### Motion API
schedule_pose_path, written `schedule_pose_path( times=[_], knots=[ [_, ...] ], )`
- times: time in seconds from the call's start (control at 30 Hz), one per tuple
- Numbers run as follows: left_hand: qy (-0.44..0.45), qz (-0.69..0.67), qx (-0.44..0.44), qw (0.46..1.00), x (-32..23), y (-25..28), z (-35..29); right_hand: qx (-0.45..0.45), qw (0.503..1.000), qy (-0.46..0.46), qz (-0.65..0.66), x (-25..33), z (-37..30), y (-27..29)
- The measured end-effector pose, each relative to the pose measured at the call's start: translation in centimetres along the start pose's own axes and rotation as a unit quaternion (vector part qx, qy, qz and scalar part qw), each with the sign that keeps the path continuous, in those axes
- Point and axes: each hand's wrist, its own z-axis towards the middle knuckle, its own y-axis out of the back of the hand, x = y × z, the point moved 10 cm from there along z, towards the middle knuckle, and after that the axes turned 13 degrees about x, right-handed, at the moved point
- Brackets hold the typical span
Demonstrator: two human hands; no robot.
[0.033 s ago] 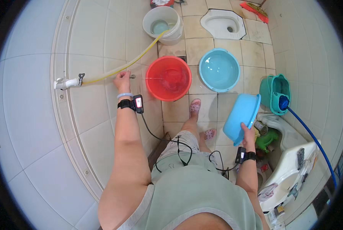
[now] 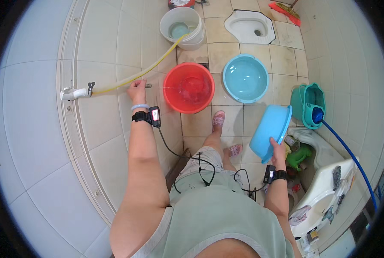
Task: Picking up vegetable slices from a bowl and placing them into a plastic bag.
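Note:
My left hand [image 2: 137, 90] reaches to the tiled wall and is closed on a small metal wall tap [image 2: 147, 86]. A thin jet of water runs from that tap into the red basin [image 2: 188, 88] on the floor, which holds some water. My right hand [image 2: 278, 150] grips the rim of a light blue basin [image 2: 271, 129], held tilted on its side above the floor to my right. Both wrists wear black strapped devices with cables.
A yellow hose [image 2: 136, 75] runs from a white wall tap [image 2: 73, 92] into a white bucket [image 2: 181, 26]. A round blue basin [image 2: 245, 77], a squat toilet [image 2: 250, 26], a teal mop bucket [image 2: 308, 103] and a white sink [image 2: 325, 193] stand around me.

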Motion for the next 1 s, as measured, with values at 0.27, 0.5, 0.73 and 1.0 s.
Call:
schedule_pose_path(
  times=[0.27, 0.5, 0.73, 1.0],
  knots=[
    [0.006, 0.008, -0.004, 1.000, 0.34, -0.19, 0.20, 0.018, 1.000, 0.005, -0.001, 0.21, 0.30, -0.18],
    [-0.003, 0.020, -0.007, 1.000, 0.26, -0.15, 0.24, 0.024, 1.000, -0.002, 0.009, 0.59, 0.02, -0.69],
    [0.005, 0.004, -0.011, 1.000, -0.20, -0.50, -0.26, 0.021, 1.000, 0.000, 0.009, 0.60, -0.18, -0.49],
    [0.001, 0.006, -0.014, 1.000, -0.13, -0.55, -0.20, 0.034, 0.999, 0.002, 0.004, 0.30, 0.15, -0.38]
  ],
)
